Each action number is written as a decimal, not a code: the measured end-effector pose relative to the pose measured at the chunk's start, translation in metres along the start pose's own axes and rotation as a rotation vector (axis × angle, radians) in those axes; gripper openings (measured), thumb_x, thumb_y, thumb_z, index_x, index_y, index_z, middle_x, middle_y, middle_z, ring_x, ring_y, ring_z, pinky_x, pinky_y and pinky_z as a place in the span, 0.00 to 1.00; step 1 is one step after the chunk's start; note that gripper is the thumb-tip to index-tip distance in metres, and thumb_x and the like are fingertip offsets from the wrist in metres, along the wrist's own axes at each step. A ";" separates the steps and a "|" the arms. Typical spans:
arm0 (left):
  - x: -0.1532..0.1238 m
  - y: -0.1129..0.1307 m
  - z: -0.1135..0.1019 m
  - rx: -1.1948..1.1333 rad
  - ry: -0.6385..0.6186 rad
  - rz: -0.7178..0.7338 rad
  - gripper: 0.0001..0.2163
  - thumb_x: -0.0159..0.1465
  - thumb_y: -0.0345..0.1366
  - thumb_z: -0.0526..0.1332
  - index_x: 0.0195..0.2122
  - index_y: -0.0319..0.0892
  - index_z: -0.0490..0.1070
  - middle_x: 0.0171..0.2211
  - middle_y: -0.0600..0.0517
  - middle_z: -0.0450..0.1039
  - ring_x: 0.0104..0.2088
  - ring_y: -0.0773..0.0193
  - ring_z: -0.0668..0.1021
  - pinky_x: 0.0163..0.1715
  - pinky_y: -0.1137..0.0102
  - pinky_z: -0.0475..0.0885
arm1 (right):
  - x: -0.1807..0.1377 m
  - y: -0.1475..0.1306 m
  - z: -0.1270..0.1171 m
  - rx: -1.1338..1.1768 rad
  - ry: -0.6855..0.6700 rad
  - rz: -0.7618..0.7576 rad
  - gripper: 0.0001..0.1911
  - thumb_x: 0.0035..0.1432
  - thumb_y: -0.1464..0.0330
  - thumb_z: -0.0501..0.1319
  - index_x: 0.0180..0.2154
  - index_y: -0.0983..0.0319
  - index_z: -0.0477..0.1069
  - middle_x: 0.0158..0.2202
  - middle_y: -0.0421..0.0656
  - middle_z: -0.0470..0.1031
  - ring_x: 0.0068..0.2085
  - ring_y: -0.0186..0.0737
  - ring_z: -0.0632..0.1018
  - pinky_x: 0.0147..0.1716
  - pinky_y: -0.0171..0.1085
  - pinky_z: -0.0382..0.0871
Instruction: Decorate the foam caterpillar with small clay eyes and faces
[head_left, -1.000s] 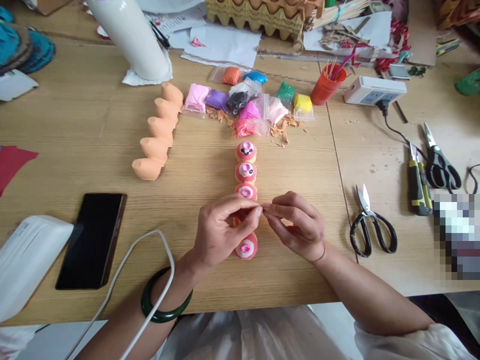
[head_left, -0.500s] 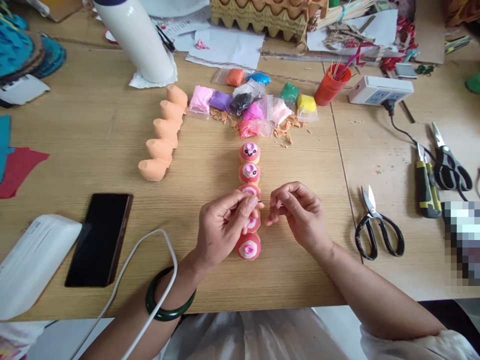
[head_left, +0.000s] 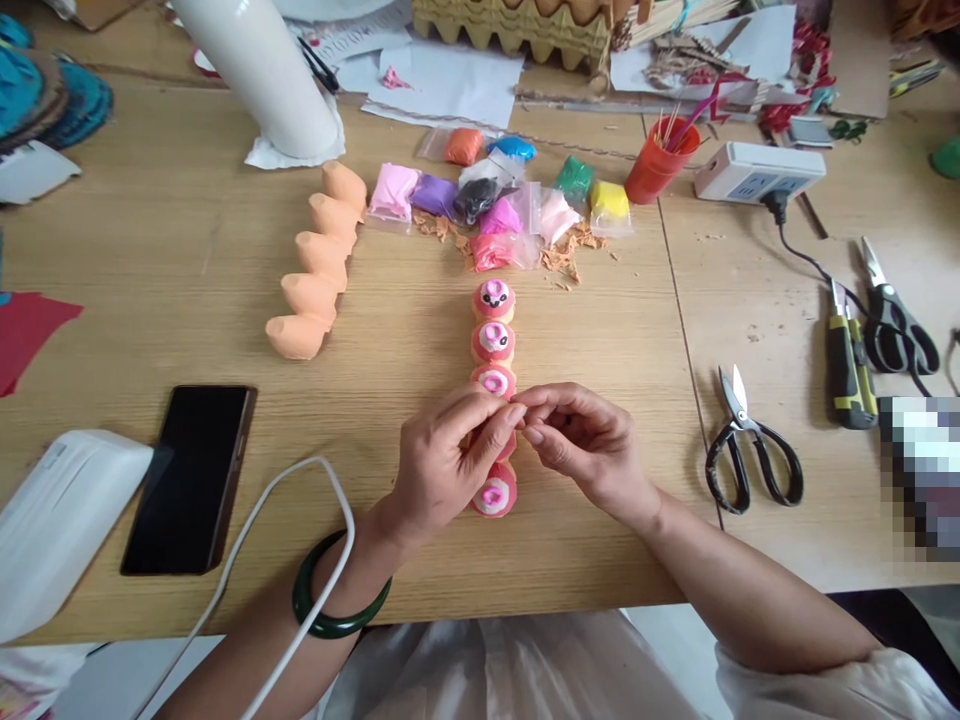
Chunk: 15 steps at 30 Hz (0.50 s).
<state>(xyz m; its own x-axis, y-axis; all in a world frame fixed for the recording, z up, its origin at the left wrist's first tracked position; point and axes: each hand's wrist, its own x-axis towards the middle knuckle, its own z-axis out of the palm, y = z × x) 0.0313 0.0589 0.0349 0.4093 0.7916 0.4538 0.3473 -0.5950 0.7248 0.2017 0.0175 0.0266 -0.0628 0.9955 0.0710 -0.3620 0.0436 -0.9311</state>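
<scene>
Over the middle of a row of decorated domes (head_left: 494, 492), my left hand (head_left: 446, 455) is closed, thumb and index finger pinched together. A tiny dark piece showed at its fingertips a moment ago; the fingers hide it now. My right hand (head_left: 581, 445) has its fingers curled, their tips meeting the left fingertips; what it grips, if anything, is hidden. The domes are pink-red with white patches and pink rings. Black face marks show on the farthest dome (head_left: 493, 299), and a dark spot on the second one (head_left: 493, 341). My hands partly cover the middle domes.
Bags of coloured clay (head_left: 499, 215) lie beyond the row, with crumbs around them. To the left stand a peach egg-carton strip (head_left: 311, 265), a white bottle (head_left: 262, 90) and a phone (head_left: 187, 480). Scissors (head_left: 742, 430), a red cup (head_left: 660, 165) and a power strip (head_left: 757, 172) are right.
My right hand has moved left, so its fingertips now meet those of my left hand. The left hand keeps its pinch, and the view has shifted slightly.
</scene>
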 end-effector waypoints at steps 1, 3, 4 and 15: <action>-0.001 -0.001 0.001 0.031 -0.001 0.038 0.12 0.73 0.30 0.61 0.30 0.41 0.73 0.24 0.56 0.75 0.26 0.72 0.76 0.31 0.77 0.72 | -0.001 0.000 0.001 -0.012 0.020 -0.014 0.07 0.63 0.73 0.71 0.44 0.59 0.81 0.31 0.37 0.76 0.26 0.26 0.69 0.26 0.30 0.67; -0.002 -0.002 0.001 0.061 -0.004 0.095 0.13 0.74 0.30 0.61 0.30 0.41 0.72 0.24 0.56 0.74 0.25 0.71 0.76 0.30 0.75 0.71 | -0.003 0.000 0.003 -0.046 0.066 -0.034 0.04 0.62 0.73 0.71 0.39 0.60 0.80 0.32 0.39 0.77 0.27 0.27 0.71 0.27 0.31 0.68; -0.002 -0.002 0.001 0.062 -0.007 0.110 0.13 0.74 0.30 0.60 0.30 0.41 0.72 0.24 0.56 0.75 0.26 0.71 0.76 0.30 0.75 0.71 | -0.003 0.000 0.003 -0.055 0.087 -0.033 0.03 0.62 0.72 0.72 0.38 0.60 0.80 0.31 0.39 0.77 0.26 0.27 0.71 0.26 0.31 0.67; 0.002 -0.003 -0.004 0.029 0.025 0.035 0.13 0.73 0.28 0.61 0.29 0.40 0.75 0.27 0.53 0.79 0.27 0.70 0.79 0.31 0.74 0.72 | 0.003 0.001 -0.002 0.157 0.203 0.289 0.21 0.63 0.54 0.71 0.29 0.62 0.71 0.21 0.32 0.61 0.19 0.23 0.56 0.16 0.27 0.47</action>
<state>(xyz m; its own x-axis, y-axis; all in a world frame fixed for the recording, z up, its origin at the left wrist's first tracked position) 0.0278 0.0630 0.0361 0.4007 0.7734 0.4912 0.3573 -0.6257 0.6935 0.2027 0.0207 0.0248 -0.0032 0.9620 -0.2730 -0.4953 -0.2387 -0.8353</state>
